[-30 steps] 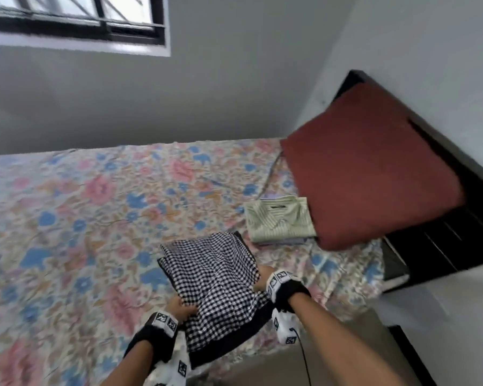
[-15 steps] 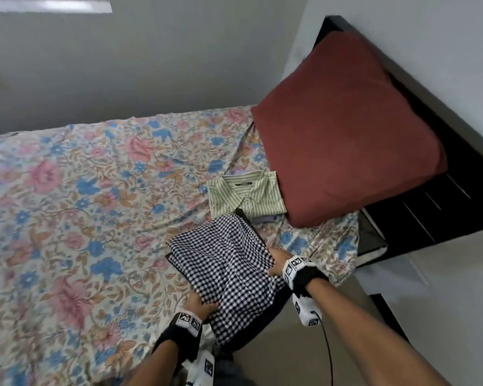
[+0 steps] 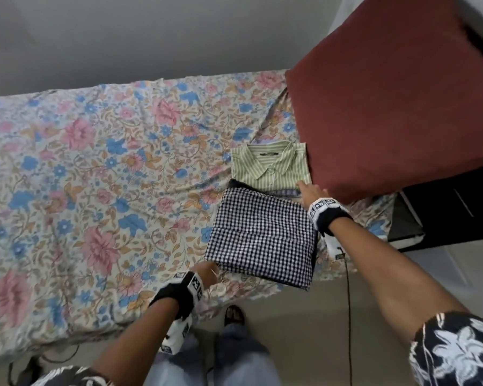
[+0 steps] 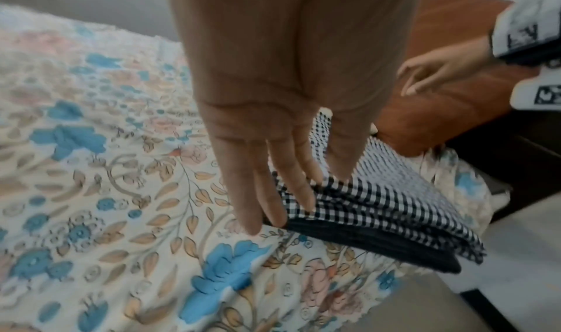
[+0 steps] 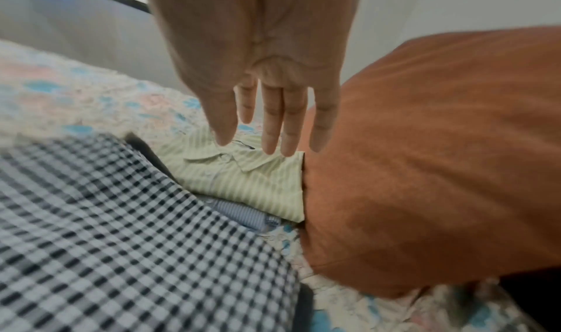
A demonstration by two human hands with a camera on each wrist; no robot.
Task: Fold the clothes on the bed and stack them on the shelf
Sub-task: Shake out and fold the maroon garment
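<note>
A folded black-and-white checked garment (image 3: 262, 238) lies flat on the floral bed (image 3: 95, 162) near its front edge. Just behind it sits a folded green striped shirt (image 3: 271, 165) on top of a blue striped piece (image 5: 242, 214). My left hand (image 3: 208, 271) is at the checked garment's near left corner (image 4: 379, 207); its fingers (image 4: 273, 205) are straight against the edge and the thumb lies on top. My right hand (image 3: 307, 189) hovers with straight fingers and nothing in it (image 5: 273, 142) over the green shirt (image 5: 242, 176), by the checked garment's far right corner.
A big maroon pillow (image 3: 388, 107) leans on the dark headboard (image 3: 457, 207) right beside the green shirt. Grey walls run behind the bed. My legs and the floor (image 3: 304, 330) are below the bed's front edge, with a cable hanging from my right wrist.
The checked garment, held by both hands at the bed's edge before, now lies flat near the green shirt. My right hand has let go and moved toward the green shirt.
</note>
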